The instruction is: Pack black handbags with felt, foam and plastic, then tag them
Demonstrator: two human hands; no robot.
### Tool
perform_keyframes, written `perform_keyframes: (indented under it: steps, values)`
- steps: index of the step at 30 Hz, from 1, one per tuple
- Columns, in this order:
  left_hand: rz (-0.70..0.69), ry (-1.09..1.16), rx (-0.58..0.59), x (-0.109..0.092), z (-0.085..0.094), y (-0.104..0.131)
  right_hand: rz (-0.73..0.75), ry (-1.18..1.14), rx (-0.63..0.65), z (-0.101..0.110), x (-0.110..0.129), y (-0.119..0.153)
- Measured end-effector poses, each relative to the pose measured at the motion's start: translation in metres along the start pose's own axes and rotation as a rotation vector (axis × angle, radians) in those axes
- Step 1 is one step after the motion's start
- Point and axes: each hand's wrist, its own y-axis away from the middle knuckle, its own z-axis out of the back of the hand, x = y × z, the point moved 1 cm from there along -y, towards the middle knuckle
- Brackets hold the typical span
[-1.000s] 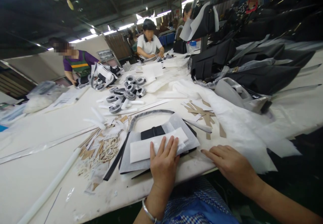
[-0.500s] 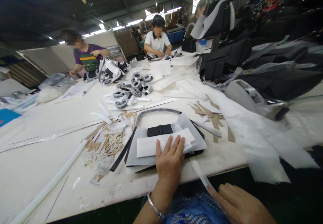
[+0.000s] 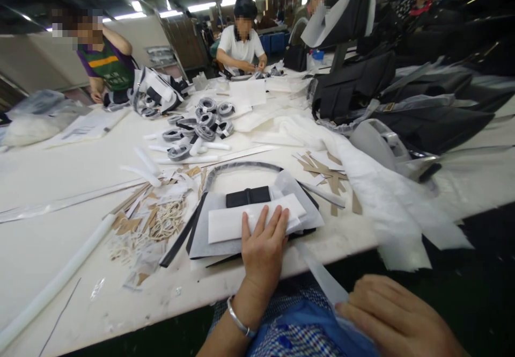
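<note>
My left hand [image 3: 263, 247], with fingers spread, presses flat on a folded white foam sheet [image 3: 229, 227]. The sheet rests on a black handbag [image 3: 193, 236] lying on the table, largely covered by thin white wrapping paper [image 3: 201, 249]. A black flap strap [image 3: 247, 196] shows above the foam. Arching behind is the bag's handle [image 3: 241, 166], wrapped in clear film. My right hand [image 3: 396, 314], at the lower right off the table edge, has its fingers closed on the end of a translucent white strip [image 3: 324, 279]. The strip stretches up to the bag's near right side.
Left of the bag lie paper scraps and tangled string [image 3: 169, 217], then a long white foam tube [image 3: 60, 282]. Wrapped strap coils [image 3: 207, 121] are heaped behind. Black bags [image 3: 354, 86] and white sheeting [image 3: 362, 185] fill the right. Co-workers [image 3: 241, 45] sit across the table.
My right hand has drawn the strip down and to the right, and more of it shows. My left hand stays on the foam. The view has shifted slightly.
</note>
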Motion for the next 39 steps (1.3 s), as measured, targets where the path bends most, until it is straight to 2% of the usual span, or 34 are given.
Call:
perform_keyframes:
  steps: [2, 6, 10, 12, 15, 18, 21, 23, 27, 29, 32, 34, 39]
  values:
    - [-0.004, 0.002, 0.01, 0.0, 0.002, 0.0, -0.073, -0.126, 0.015, -0.001, -0.01, -0.002]
    - [-0.004, 0.008, 0.039, 0.0, 0.004, -0.001, -0.166, -0.335, 0.005, -0.017, -0.033, 0.002]
    - [0.0, 0.015, 0.049, 0.0, 0.005, -0.002, -0.104, -0.291, -0.019, -0.026, -0.042, 0.004]
    - [0.002, 0.017, 0.055, 0.0, 0.005, -0.002, -0.153, -0.207, -0.055, -0.027, -0.043, 0.005]
    - [0.009, 0.014, 0.062, 0.0, 0.006, -0.003, -0.45, -0.167, -0.121, -0.034, -0.048, 0.009]
    - [0.007, 0.009, 0.066, 0.0, 0.005, -0.003, -0.75, -0.35, -0.127, -0.047, -0.051, 0.016]
    - [-0.016, -0.001, 0.046, 0.001, 0.004, -0.002, -0.843, -0.525, -0.043, -0.06, -0.049, 0.02]
    - [-0.03, -0.011, 0.037, 0.001, 0.003, -0.001, -0.762, -0.458, -0.034, -0.065, -0.047, 0.019]
    - [-0.042, -0.024, 0.039, 0.002, 0.003, 0.0, -0.419, -0.215, -0.047, -0.069, -0.043, 0.012]
    - [-0.053, -0.026, 0.036, 0.003, 0.003, 0.0, -0.324, -0.19, -0.009, -0.07, -0.039, 0.009]
    - [-0.068, -0.037, 0.039, 0.004, 0.005, 0.0, -0.24, -0.138, 0.014, -0.071, -0.028, 0.005]
    - [-0.078, -0.047, 0.043, 0.004, 0.005, 0.0, -0.241, -0.096, -0.02, -0.075, -0.023, 0.003]
    - [-0.113, -0.075, 0.026, 0.004, 0.004, 0.001, -0.269, -0.101, -0.214, -0.092, -0.031, -0.006]
